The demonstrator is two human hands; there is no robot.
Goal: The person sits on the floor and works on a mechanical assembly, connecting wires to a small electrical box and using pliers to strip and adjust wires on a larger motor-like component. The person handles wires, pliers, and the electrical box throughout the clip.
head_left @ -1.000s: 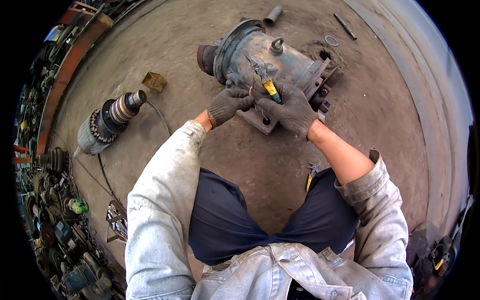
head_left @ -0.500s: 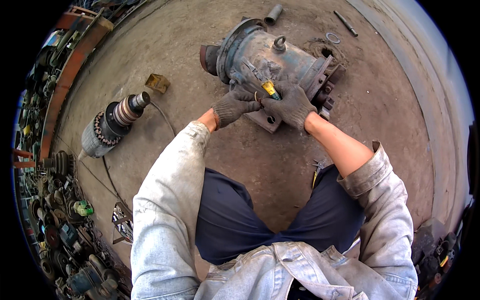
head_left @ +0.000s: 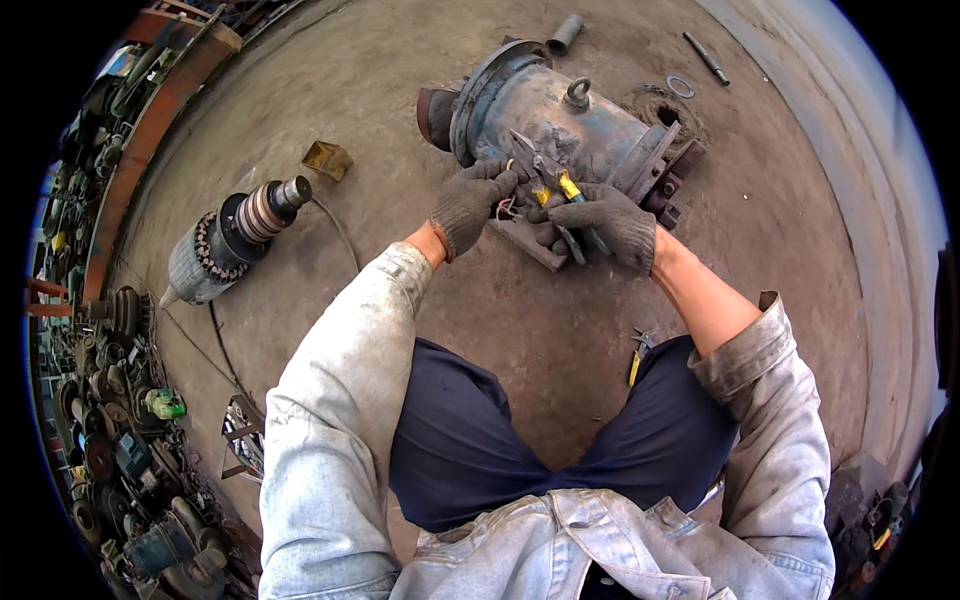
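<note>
My right hand (head_left: 607, 222), in a dark knit glove, is closed on a pair of pliers (head_left: 569, 186) with yellow-and-teal handles. Their jaws point up and away, over the side of a large motor housing (head_left: 560, 110). My left hand (head_left: 467, 208), gloved too, pinches a thin wire (head_left: 510, 163) whose yellowish end rises above the fingertips. Below those fingers a few reddish wire ends (head_left: 504, 208) show near the housing's foot (head_left: 530, 245). The worn, bluish-grey housing lies on its side, with a lifting eye (head_left: 578, 93) on top.
A motor rotor (head_left: 225, 245) lies on the ground at left, near a small rusty box (head_left: 327, 160) and a cable. Another pair of pliers (head_left: 638, 357) rests by my right knee. A pipe piece (head_left: 565, 34), a rod (head_left: 707, 58) and a washer (head_left: 680, 87) lie beyond the housing. Scrap parts (head_left: 130, 455) crowd the far left.
The pliers have opened and their handles have spread apart in my right hand, which has shifted right and slightly down. My left hand has moved a little right.
</note>
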